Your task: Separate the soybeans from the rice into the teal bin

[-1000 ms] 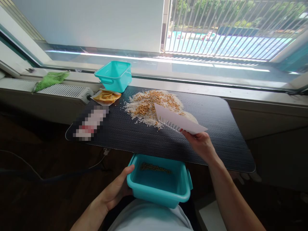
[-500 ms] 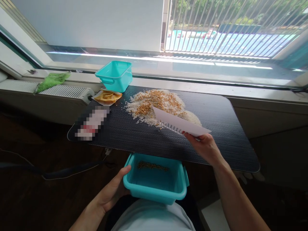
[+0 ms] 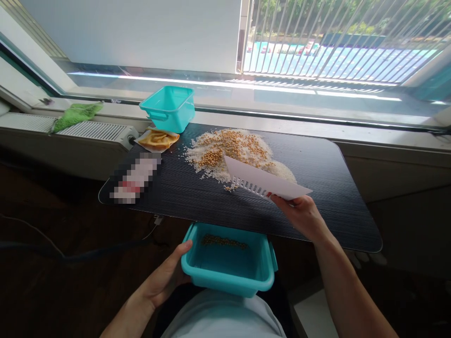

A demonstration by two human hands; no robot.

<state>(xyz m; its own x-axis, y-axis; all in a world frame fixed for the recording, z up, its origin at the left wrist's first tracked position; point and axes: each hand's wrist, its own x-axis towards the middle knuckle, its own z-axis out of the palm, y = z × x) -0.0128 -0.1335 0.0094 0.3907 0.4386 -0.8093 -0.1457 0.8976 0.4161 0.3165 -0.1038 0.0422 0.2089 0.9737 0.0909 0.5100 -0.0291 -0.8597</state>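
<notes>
My right hand (image 3: 299, 213) grips one end of a white comb-edged scraper card (image 3: 260, 182), its toothed edge resting on the black tabletop (image 3: 317, 206) at the near side of a pile of white rice mixed with yellow beans (image 3: 234, 150). A few grains lie just in front of the teeth. My left hand (image 3: 165, 279) holds the side of a teal plastic tub (image 3: 229, 267) below the table's near edge, against my lap. A thin row of beans (image 3: 223, 241) lies in that tub.
A second teal tub (image 3: 169, 108) stands at the table's far left corner beside a crumpled yellow wrapper (image 3: 157, 139). A blurred flat packet (image 3: 136, 180) lies at the left. A green cloth (image 3: 75, 115) rests on the radiator. The window ledge runs behind.
The scraper has barely shifted, staying at the pile's near edge. The tub in my left hand moved slightly left between the first frames and has since held still.
</notes>
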